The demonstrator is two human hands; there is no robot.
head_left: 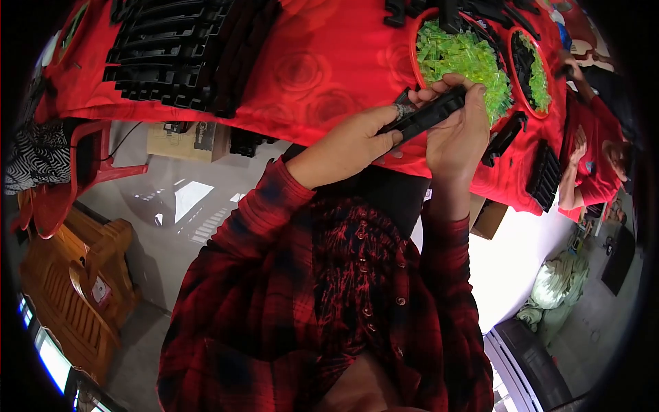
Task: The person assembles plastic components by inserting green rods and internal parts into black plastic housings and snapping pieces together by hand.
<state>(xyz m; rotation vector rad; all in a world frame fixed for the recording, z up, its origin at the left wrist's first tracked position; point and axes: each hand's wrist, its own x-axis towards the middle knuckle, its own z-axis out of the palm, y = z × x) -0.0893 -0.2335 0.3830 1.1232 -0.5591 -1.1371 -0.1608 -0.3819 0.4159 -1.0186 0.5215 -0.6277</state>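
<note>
A long black plastic part (432,115) is held up at the table's near edge between both hands. Wrapped round its lower left end is my left hand (364,143), thumb lying along the part. My right hand (458,130) grips the upper right end with fingers and thumb. Just beyond the hands stands a red-rimmed basket (414,51) filled with small yellow-green translucent pieces (456,58). Some of those pieces are hidden behind my right hand. What the fingertips press on the part is too small to make out.
A stack of black slotted plastic parts (171,58) lies at the left on the red tablecloth (302,69). A second basket (532,72) holds black and green pieces. More black parts (546,175) lie at the right edge, near another person (597,144). A red chair (89,161) stands left.
</note>
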